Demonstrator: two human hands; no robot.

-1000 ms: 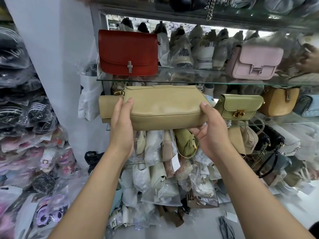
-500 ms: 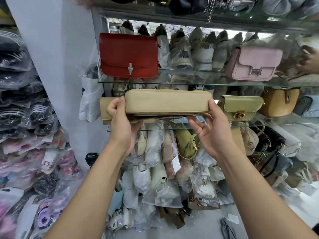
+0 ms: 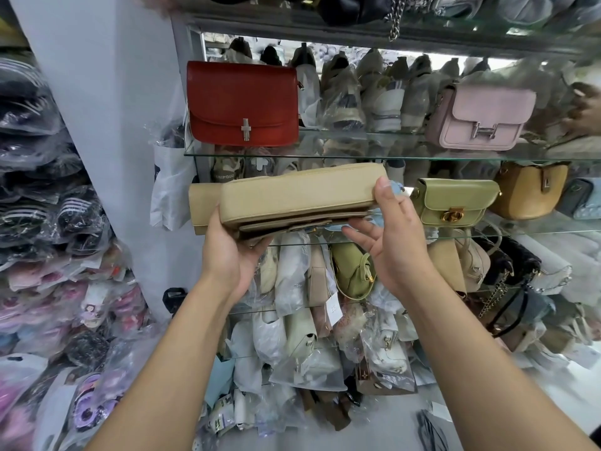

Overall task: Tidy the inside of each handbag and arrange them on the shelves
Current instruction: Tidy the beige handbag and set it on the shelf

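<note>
Beige handbag [image 3: 302,196]; red bag [image 3: 242,104], pink bag [image 3: 481,117], olive-green bag [image 3: 455,201].

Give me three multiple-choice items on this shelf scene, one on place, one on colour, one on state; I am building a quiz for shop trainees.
1. Where is the red handbag?
A. Left end of the upper glass shelf
B. On the floor
C. In the right hand

2. What colour is the bag with the gold clasp right of the held bag?
A. Black
B. Olive green
C. Red

3. How is the beige handbag held?
A. Hanging from a strap
B. Lying alone on the shelf
C. Gripped by both hands

Answers: 1 A, it stands there by the wall; 2 B, its flap is olive; 3 C, the left hand supports it beneath and the right hand steadies its end.
</note>
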